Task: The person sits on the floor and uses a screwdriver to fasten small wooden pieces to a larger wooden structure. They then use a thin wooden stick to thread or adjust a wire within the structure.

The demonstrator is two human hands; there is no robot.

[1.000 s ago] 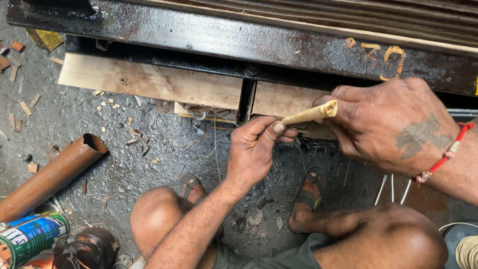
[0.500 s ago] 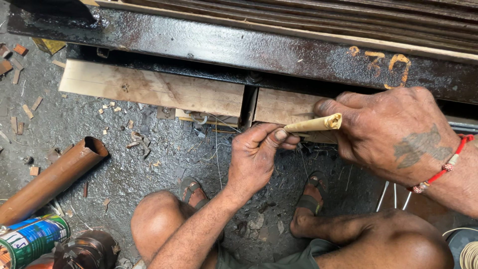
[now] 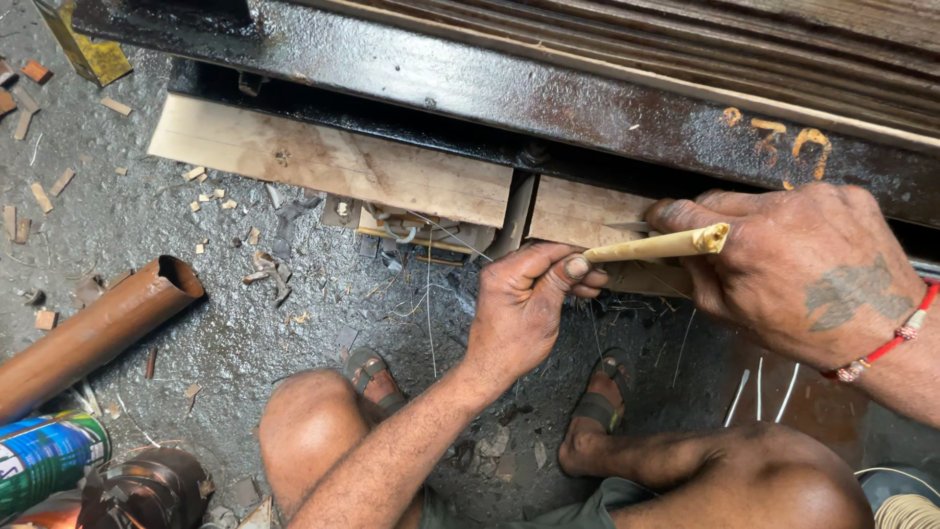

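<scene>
Both hands close on a pale bamboo stick (image 3: pixel 658 244) held level above the floor: the right hand (image 3: pixel 793 269) wraps its thick end, the left hand (image 3: pixel 524 304) pinches its narrow end between thumb and fingers. The person squats in sandals before a black steel beam (image 3: pixel 509 93) laid over wood planks (image 3: pixel 333 167), with chips scattered on the gritty floor (image 3: pixel 196 304). A brown pipe (image 3: pixel 93 333) and a can (image 3: pixel 44 460) lie at the left. The stick appears to be mid-shaping or stripping; the next move calls for a firm right-hand hold while the left draws along it.
</scene>
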